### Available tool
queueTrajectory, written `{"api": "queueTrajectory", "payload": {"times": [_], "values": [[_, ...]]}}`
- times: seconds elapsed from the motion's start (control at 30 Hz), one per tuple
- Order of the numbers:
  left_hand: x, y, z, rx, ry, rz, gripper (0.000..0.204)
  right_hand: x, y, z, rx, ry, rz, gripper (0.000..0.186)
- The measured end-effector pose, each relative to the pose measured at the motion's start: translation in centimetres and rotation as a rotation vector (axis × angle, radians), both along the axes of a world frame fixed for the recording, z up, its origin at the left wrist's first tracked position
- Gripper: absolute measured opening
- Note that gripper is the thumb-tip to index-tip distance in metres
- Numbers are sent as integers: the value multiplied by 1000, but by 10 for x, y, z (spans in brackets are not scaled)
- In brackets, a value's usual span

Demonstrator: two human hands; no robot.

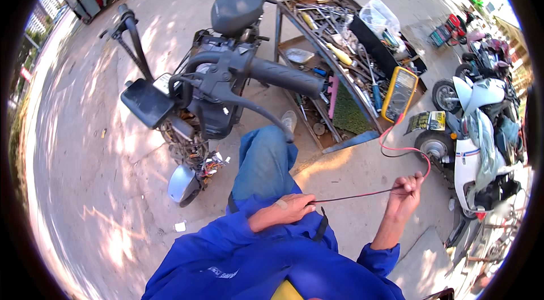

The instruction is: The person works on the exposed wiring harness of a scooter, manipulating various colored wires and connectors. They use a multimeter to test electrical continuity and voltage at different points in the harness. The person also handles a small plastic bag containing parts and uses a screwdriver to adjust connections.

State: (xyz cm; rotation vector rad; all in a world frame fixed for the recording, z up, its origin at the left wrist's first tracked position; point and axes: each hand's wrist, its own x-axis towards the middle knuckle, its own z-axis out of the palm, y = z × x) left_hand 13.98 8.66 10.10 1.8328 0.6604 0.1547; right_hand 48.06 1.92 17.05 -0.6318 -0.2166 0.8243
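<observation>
Close to my lap, my left hand [288, 210] is closed on one end of a pair of test leads [354, 196], one red and one black. The leads stretch fairly straight across to my right hand [404, 194], which pinches them further along, raised at the right. From there they loop up to a yellow multimeter [400, 94] leaning at the right corner of a tool cart. A dark, slim piece [322, 225] shows just below my left hand; I cannot tell whether it belongs to the leads. The probe tips are not clearly seen.
An electric scooter [238, 76] with its front stripped to bare wiring [195, 152] stands ahead on the left. Beyond my knee is a metal tool cart [354, 141] heaped with screwdrivers and wrenches. Parked scooters [470, 158] line the right side.
</observation>
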Motion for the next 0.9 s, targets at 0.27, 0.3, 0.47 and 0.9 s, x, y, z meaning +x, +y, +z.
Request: {"api": "queueTrajectory", "payload": {"times": [0.27, 0.3, 0.47, 0.9], "values": [[25, 3, 74, -380, -597, 450, 28, -92, 5, -8, -245, -498, 265, 95], [29, 7, 87, -374, -666, 509, 28, -121, 0, -22, -214, -526, 379, 106], [23, 25, 118, -852, -880, 510, 25, -184, -44, -61, -319, -695, 703, 123], [-16, 24, 114, -496, -931, 575, 30, -195, -15, -41, -522, -1113, 1005, 48]]}}
